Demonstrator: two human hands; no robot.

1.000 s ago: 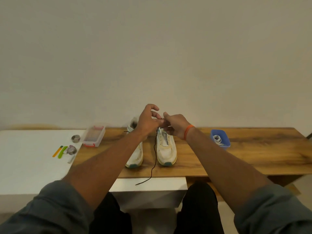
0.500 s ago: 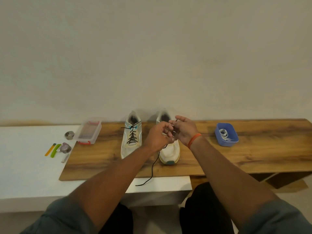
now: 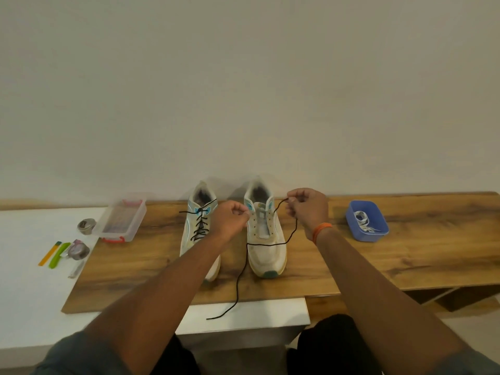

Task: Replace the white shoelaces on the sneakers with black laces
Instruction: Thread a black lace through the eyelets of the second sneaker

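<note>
- The right sneaker [image 3: 266,234] is stood on the wooden board [image 3: 405,253] with its toe toward the near edge and its long axis running near to far; no lacing is seen in its upper eyelets.
- The black lace [image 3: 266,243] is laid as a single bar across the sneaker's lowest eyelets. One end is carried up and to the right; the other trails off the near edge of the board.
- The right-going end is pinched in the curled fingers of the right hand [image 3: 308,209], just right of the shoe's collar.
- The left hand [image 3: 230,219] is held with fingers curled at the shoe's left eyelet row; whether lace or shoe is gripped cannot be told.
- The next eyelets lie between the two hands, so the held end is judged to need crossing leftward; the right hand is nearer to it.
- The left sneaker [image 3: 198,228] is already laced in black.
- The lace looks thin, round and limp; the uppers look soft, cream mesh.
- White laces [image 3: 364,221] are coiled in a blue plastic tub [image 3: 351,226] at far right.
</note>
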